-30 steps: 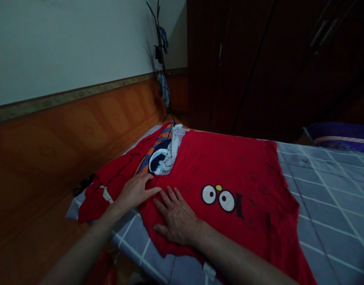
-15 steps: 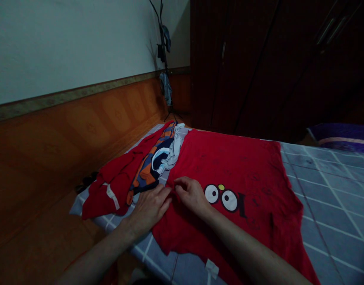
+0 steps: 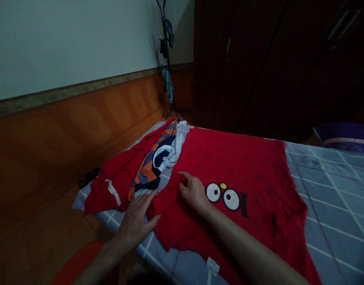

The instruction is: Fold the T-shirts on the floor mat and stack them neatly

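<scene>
left hand [image 3: 137, 226] lies open at the lower-centre edge of the red t-shirt [image 3: 244, 170]; right hand [image 3: 194, 192] rests loosely on it, fingers apart, gripping nothing.

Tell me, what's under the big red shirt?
A blue checked bedsheet shows beyond the edges of the red T-shirt; the part right underneath is covered, so it can't be seen.

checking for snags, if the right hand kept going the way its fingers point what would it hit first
The right hand points up and left across the red T-shirt. Past the shirt's edge, it would probably meet the crumpled white-and-navy garment first, though depth is hard to judge from this view.
</scene>
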The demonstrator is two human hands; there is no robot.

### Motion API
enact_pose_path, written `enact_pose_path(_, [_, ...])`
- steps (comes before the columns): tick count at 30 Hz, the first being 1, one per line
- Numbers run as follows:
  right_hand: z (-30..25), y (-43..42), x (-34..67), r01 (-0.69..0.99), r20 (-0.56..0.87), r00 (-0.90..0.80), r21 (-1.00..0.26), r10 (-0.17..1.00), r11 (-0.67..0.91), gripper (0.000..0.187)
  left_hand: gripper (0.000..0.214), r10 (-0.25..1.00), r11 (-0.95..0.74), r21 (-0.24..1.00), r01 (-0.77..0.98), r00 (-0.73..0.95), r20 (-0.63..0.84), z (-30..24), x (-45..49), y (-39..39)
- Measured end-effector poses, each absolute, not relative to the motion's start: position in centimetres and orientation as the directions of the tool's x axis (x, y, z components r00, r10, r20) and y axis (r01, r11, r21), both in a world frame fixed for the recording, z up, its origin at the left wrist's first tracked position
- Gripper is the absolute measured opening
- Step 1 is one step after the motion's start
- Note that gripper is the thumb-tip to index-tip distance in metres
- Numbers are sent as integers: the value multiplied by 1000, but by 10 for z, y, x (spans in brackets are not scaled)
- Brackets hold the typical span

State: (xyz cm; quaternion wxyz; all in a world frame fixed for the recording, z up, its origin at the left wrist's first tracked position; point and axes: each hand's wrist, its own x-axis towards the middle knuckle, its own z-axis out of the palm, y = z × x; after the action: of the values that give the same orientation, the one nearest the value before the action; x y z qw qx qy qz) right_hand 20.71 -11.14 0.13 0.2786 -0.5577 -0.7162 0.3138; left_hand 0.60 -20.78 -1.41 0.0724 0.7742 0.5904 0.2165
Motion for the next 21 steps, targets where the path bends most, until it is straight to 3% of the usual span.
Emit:
enact_pose_path(11, [0,-110,209,641,65,-233,-740,970,204,37,23,944,-283,549,787,126,306,-5,7,-214])
enact_pose_path(17, [6,-121,209,726,121,-290,-618,949,301,31,28,896,-409,449,794,255,365,-12,2,-222])
enact_pose_path(21, [8,-124,211,812,183,-348,-431,919,394,31,27,846,-371,318,872,177,502,-20,-1,-220])
